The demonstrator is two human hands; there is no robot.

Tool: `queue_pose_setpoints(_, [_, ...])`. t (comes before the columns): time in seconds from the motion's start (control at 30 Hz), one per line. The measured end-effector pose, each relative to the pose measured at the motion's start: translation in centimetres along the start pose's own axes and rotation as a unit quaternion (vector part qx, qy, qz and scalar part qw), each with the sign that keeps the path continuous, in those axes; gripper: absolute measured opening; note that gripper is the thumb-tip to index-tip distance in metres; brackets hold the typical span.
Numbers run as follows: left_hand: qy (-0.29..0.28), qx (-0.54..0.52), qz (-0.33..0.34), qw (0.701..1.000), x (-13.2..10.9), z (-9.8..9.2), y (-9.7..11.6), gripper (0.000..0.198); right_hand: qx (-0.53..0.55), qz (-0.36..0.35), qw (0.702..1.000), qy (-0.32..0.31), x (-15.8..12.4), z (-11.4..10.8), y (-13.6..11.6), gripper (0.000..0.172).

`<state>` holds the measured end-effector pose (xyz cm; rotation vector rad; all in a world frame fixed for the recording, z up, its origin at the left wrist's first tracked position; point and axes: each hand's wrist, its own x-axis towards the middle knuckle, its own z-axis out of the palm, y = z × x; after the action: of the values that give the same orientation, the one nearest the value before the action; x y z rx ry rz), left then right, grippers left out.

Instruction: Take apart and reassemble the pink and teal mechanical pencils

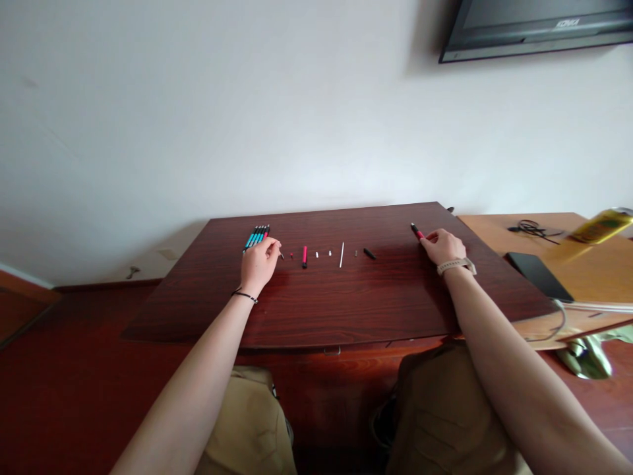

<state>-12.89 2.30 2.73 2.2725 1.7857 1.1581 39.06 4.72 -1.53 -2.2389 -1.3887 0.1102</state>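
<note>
My left hand (260,262) is over the left side of the dark wooden table, fingers pinched; whatever they hold, if anything, is too small to make out. A tiny dark piece (281,255) shows right by its fingertips. Behind that hand lie several pens (255,236), mostly turquoise, partly covered. To its right runs a row of pen parts: a small red piece (291,255), a pink barrel (304,256), two small white pieces (317,254), a white refill tube (341,254), a small spring-like piece (355,253) and a black grip (369,253). My right hand (444,247) grips a pink-and-black pen (417,231).
The table (316,310) stands against a white wall. At right, a lighter wooden cabinet (583,277) bears a black flat object (539,276), a dark cable (534,228) and a yellow can (604,225). A television (534,30) hangs above.
</note>
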Motion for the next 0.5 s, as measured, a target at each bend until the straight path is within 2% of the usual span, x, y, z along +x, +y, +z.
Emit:
queue_pose_setpoints(0.13, [-0.001, 0.004, 0.005, 1.000, -0.1, 0.0, 0.0, 0.024, -0.016, -0.014, 1.000, -0.006, 0.0, -0.1, 0.0, 0.031])
queue_pose_setpoints(0.3, [-0.002, 0.012, 0.001, 1.000, -0.2, 0.0, -0.1, 0.026, -0.032, -0.035, 0.998, -0.040, -0.7, -0.9, 0.4, 0.051])
queue_pose_setpoints(0.5, [-0.003, 0.017, 0.002, 1.000, -0.1, 0.2, -0.5, 0.027, -0.051, -0.035, 0.996, -0.060, -1.9, -1.8, 0.6, 0.035])
